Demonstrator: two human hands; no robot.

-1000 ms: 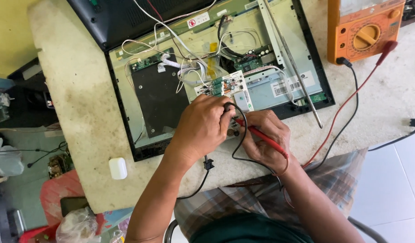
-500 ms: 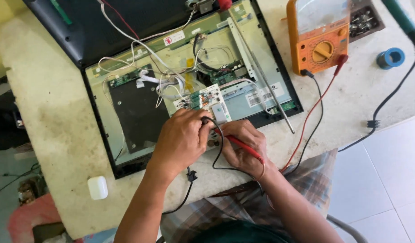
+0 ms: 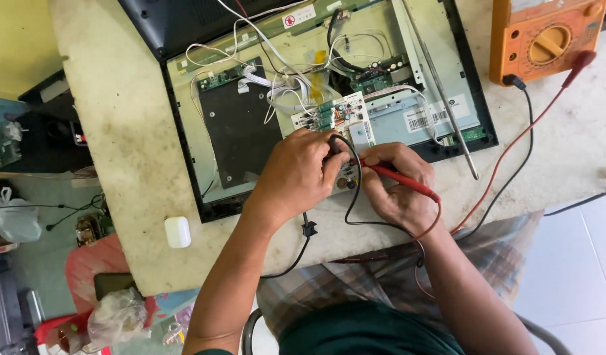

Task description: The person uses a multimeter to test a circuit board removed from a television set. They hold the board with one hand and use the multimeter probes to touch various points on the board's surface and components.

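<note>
Both hands have barely shifted over the last second; only my view has swung, so the probing goes on at one spot. My right hand [image 3: 400,190] is closed on the red probe [image 3: 401,180], tip down by the small circuit board [image 3: 334,117]. My left hand [image 3: 302,172] pinches the black probe [image 3: 334,143] against that board's near edge. Red and black leads trail back to the orange meter [image 3: 546,38] on the tabletop [image 3: 119,131]. All this sits inside the opened monitor [image 3: 244,131]; a small white case [image 3: 177,232] lies near my left forearm.
</note>
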